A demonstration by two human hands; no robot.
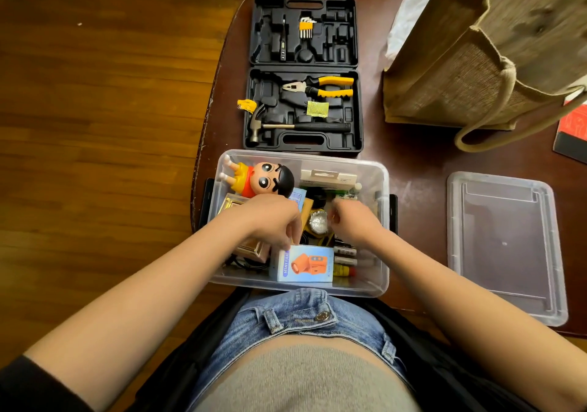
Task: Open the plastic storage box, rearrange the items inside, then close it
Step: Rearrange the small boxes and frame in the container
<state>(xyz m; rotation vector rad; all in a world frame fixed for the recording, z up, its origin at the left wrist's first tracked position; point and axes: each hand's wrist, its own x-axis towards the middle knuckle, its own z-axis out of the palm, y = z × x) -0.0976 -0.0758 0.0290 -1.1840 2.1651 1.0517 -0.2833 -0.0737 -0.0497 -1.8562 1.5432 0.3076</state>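
Note:
The clear plastic storage box stands open at the table's near edge, full of items. Its clear lid lies flat on the table to the right. Inside the box are a cartoon boy figure at the back left, a white carton at the back right, a round silver item in the middle and a light blue mini fan box at the front. My left hand reaches in with fingers curled at the blue box's top left corner. My right hand is curled inside the box; what it holds is hidden.
An open black tool case with pliers, a hammer and hex keys lies just behind the box. A jute bag stands at the back right, and a red and black booklet lies at the right edge. Wooden floor lies to the left.

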